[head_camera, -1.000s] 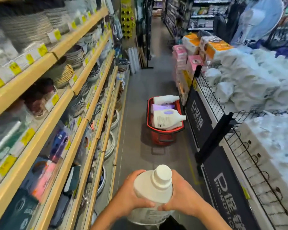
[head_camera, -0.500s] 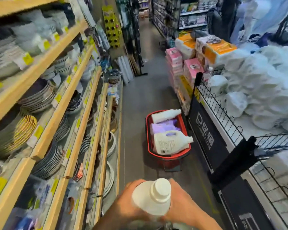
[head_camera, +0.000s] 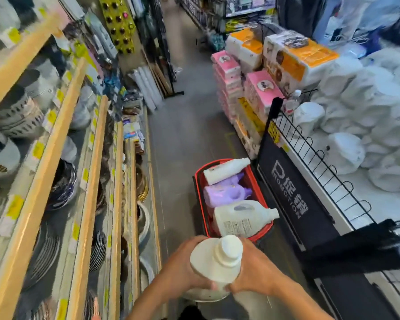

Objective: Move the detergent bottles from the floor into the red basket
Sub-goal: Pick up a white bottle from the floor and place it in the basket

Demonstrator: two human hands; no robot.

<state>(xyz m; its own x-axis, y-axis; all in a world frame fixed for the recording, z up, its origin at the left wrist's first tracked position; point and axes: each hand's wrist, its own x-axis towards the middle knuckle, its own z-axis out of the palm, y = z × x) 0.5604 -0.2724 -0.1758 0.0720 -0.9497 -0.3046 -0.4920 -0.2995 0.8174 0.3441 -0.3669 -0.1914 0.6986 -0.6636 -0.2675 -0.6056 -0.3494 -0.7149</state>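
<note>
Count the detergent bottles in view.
4. One held bottle between left hand and right hand; three in the red basket: slim white bottle at far end, purple bottle mid-basket, white jug nearest. Others may lie hidden beneath.

A basket (head_camera: 200,197) on the floor (head_camera: 189,125) holds bottles (head_camera: 238,221), between shelves (head_camera: 88,172) left and a wire rack (head_camera: 310,144) right.

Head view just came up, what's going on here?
A person grips a white detergent bottle with the left hand and right hand, cap up. On the floor just ahead, the red basket holds a slim white bottle, a purple bottle and a big white jug, all lying down. The held bottle is not in yet.
</note>
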